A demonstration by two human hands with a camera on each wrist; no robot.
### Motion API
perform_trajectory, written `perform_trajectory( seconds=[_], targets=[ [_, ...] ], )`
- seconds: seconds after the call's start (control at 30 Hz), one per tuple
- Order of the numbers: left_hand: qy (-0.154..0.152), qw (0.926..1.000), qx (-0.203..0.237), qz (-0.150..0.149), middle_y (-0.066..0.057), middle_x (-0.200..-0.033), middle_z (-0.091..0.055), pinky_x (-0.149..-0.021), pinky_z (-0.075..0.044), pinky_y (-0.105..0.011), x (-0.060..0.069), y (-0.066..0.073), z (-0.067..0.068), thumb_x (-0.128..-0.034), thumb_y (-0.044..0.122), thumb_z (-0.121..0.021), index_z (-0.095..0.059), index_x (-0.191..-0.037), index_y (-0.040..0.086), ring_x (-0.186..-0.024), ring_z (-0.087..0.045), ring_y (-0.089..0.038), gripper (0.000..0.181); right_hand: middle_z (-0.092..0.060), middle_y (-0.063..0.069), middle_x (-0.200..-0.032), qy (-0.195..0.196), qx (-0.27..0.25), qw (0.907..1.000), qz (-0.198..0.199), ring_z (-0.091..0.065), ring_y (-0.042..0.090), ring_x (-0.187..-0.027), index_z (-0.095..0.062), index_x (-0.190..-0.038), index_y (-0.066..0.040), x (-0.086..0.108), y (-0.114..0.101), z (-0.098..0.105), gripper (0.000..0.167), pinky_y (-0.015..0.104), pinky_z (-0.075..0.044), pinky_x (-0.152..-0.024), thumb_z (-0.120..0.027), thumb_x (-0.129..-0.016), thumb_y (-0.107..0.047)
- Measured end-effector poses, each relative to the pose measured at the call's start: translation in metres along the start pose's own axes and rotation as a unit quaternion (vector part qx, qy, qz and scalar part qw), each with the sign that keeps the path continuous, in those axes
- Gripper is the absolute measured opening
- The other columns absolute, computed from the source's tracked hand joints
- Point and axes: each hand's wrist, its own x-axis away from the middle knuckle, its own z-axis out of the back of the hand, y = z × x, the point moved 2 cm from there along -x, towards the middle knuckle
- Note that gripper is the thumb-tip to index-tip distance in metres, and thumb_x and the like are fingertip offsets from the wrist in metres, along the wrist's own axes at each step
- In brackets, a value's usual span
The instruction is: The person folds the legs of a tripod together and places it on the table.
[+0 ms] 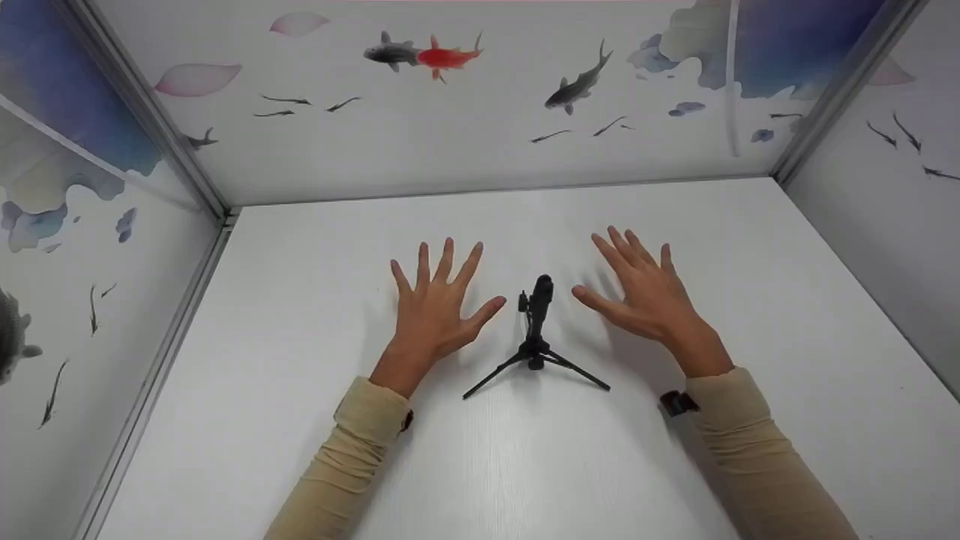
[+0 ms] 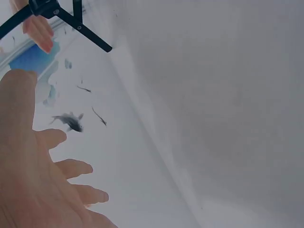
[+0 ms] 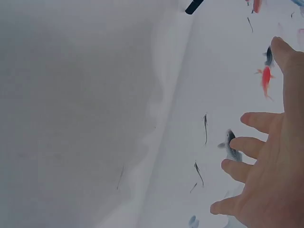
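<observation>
A small black tripod point(image 1: 534, 346) with a dark upright body stands on the white table between the two hands, its legs spread. To its left, the left hand point(image 1: 431, 319) has its fingers straight and spread, holding nothing. The right hand point(image 1: 649, 296), on the other side, is likewise spread, thumb pointing toward the tripod without touching it. In the left wrist view the left hand point(image 2: 47, 171) shows at the lower left, with tripod legs point(image 2: 71, 20) at the top. In the right wrist view the right hand point(image 3: 273, 171) shows spread fingers, and one leg tip point(image 3: 194, 6) appears above.
The white table point(image 1: 480, 480) is bounded by a back panel point(image 1: 480, 142) and side panels printed with fish and petals. Metal frame posts point(image 1: 847, 97) stand at the back corners. Both forearms wear rolled beige sleeves point(image 1: 757, 442), with a dark band point(image 1: 679, 403) at the right wrist.
</observation>
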Motion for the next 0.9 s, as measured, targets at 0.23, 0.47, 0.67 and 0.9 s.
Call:
perform_trajectory(
  seconds=[0.23, 0.47, 0.67, 0.9],
  targets=[
    [0.033, 0.9974, 0.061, -0.016, -0.011, -0.178, -0.032, -0.129, -0.015, -0.077, 0.010, 0.003, 0.003, -0.1033, 0.081, -0.038, -0.024, -0.174, 0.035, -0.166, -0.028, -0.043, 0.086, -0.036, 0.005, -0.177, 0.049, -0.045, 0.9970, 0.040, -0.033, 0.032, -0.165, -0.038, -0.170, -0.027, 0.004, -0.008, 0.002, 0.083, 0.069, -0.016, -0.133, -0.064, -0.101, -0.066],
    [0.058, 0.9884, 0.135, -0.037, -0.011, -0.170, -0.048, -0.131, -0.029, -0.063, 0.016, 0.009, 0.014, -0.1061, 0.071, -0.049, -0.042, -0.168, 0.026, -0.158, -0.047, -0.035, 0.077, -0.051, 0.001, -0.169, 0.089, -0.088, 0.9876, 0.095, -0.050, 0.029, -0.155, -0.050, -0.164, -0.027, 0.008, -0.030, 0.013, 0.070, 0.064, -0.041, -0.122, -0.072, -0.102, -0.052],
    [0.044, 0.9780, 0.198, -0.048, -0.005, -0.163, -0.057, -0.120, -0.049, -0.052, 0.020, 0.016, 0.017, -0.1079, 0.062, -0.055, -0.055, -0.160, 0.022, -0.150, -0.057, -0.028, 0.066, -0.066, -0.001, -0.153, 0.106, -0.112, 0.9783, 0.138, -0.062, 0.025, -0.143, -0.059, -0.156, -0.027, 0.014, -0.046, 0.019, 0.060, 0.058, -0.052, -0.112, -0.076, -0.101, -0.044],
    [0.026, 0.9665, 0.244, -0.076, -0.005, -0.146, -0.072, -0.113, -0.055, -0.046, 0.022, 0.023, 0.014, -0.1096, 0.049, -0.061, -0.066, -0.148, 0.016, -0.135, -0.069, -0.024, 0.051, -0.072, -0.010, -0.144, 0.107, -0.136, 0.9707, 0.167, -0.068, 0.017, -0.134, -0.064, -0.151, -0.031, 0.020, -0.055, 0.014, 0.053, 0.051, -0.056, -0.108, -0.078, -0.101, -0.037]
  ],
)
